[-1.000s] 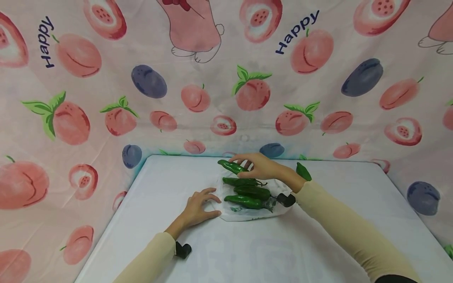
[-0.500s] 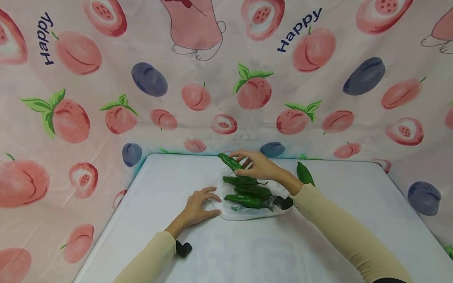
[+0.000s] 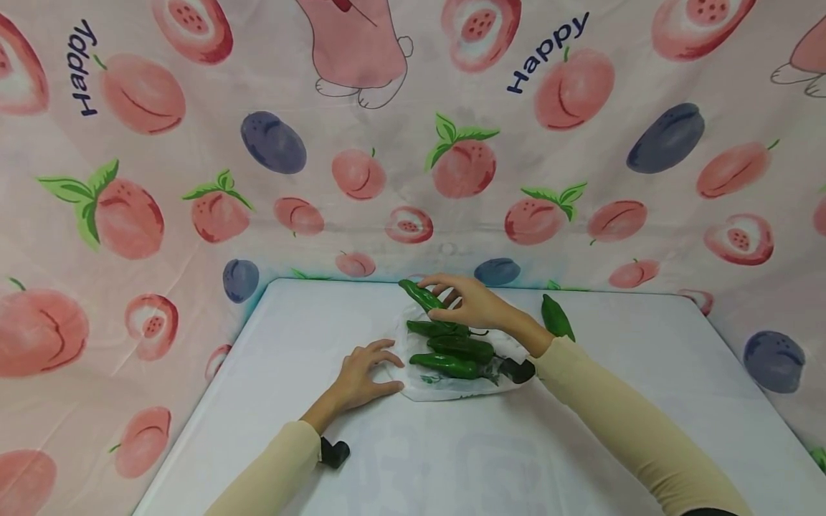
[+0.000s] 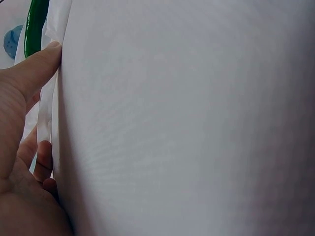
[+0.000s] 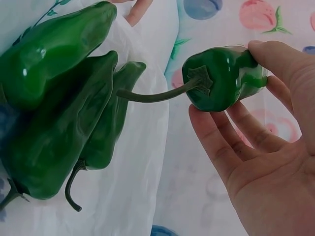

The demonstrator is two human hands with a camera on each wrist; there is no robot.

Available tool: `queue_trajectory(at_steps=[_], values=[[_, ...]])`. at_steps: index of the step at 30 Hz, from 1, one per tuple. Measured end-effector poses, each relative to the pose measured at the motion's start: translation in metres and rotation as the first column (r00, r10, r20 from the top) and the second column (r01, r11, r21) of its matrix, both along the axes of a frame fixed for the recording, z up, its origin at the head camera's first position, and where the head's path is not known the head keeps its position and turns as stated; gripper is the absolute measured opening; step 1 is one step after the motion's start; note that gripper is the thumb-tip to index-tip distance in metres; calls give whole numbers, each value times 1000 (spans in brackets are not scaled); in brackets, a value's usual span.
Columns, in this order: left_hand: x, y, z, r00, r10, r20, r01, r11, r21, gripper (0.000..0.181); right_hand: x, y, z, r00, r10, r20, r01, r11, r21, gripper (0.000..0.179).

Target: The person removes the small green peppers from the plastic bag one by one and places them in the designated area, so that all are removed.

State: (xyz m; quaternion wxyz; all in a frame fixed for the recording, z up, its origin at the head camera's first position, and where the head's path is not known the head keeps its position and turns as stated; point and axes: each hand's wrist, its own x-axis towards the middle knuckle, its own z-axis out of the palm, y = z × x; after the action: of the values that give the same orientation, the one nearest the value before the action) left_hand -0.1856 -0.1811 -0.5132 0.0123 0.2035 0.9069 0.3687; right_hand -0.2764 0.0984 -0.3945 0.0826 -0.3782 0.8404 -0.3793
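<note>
My right hand (image 3: 476,304) pinches a long green pepper (image 3: 416,292) between thumb and fingertips at the far side of a white plastic bag (image 3: 439,393). In the right wrist view, the stem end of this held pepper (image 5: 211,81) faces the camera, its curved stem pointing left. Three more green peppers (image 3: 445,366) lie side by side on the bag, stems to the right. At the bag's left edge rests my left hand (image 3: 358,378), fingers spread and loosely bent. The left wrist view shows its thumb (image 4: 42,66) at the bag's edge.
Another green pepper (image 3: 557,317) lies alone on the white table (image 3: 490,459), just beyond my right forearm. A cloth printed with peaches (image 3: 461,168) hangs behind and around the table. Each wrist carries a small black camera.
My right hand has shifted slightly away from me, and the held pepper's tip has swung up and back. More of the lone pepper shows past the sleeve. The left hand stays put.
</note>
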Motion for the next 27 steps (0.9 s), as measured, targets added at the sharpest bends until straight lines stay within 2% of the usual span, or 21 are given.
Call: queue_trajectory(at_steps=[13,20,27], values=[[0,0,-1,1000,-9,-11,9,1000,9,28,0,19,-3,1000,-15,-17,15,1000,-20,57],[1,0,0,1000,-14,-23,15,1000,13,28,1,34,-2,998,-59,0,59,998,-20,55],[1,0,0,1000,-16,-20,16,1000,19,28,-3,55,-6,999,-42,-19,41,998,-44,56]])
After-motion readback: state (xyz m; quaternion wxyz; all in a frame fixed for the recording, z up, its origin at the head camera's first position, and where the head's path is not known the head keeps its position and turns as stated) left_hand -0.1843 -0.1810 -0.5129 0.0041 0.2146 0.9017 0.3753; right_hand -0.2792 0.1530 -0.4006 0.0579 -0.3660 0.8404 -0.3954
